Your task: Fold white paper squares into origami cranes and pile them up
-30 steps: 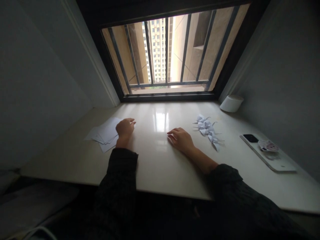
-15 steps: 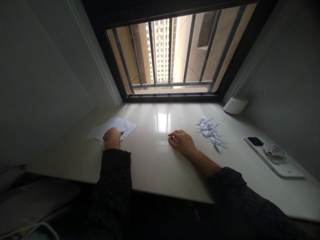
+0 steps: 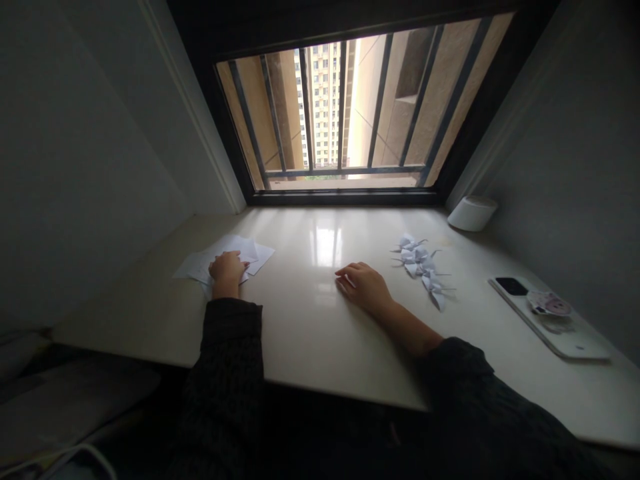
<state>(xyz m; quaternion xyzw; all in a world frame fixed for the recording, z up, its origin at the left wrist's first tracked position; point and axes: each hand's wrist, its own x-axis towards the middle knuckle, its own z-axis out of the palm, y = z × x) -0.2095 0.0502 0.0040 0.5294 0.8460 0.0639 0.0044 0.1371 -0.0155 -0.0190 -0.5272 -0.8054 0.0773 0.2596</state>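
My left hand (image 3: 229,268) rests on a loose pile of white paper sheets (image 3: 261,253) on the left of the pale ledge. Its thumb sticks out to the right, apart from the bent fingers, whose tips are partly hidden; no sheet appears lifted. Near the middle of the ledge lies my right hand (image 3: 364,284), fingers loosely bent and slightly apart, holding nothing. To the right of it, several folded white paper cranes (image 3: 419,260) lie in a slanting row, not touched by either hand.
A white phone (image 3: 545,327) with a round cartoon grip on its back lies at the right. Behind it, a white rounded object (image 3: 472,213) stands by the wall. A barred window (image 3: 345,197) closes off the back. The ledge's front edge runs below my forearms.
My left hand has shifted slightly forward and to the right over the paper pile, its fingers less tightly curled. My right hand and the paper cranes stay in place.
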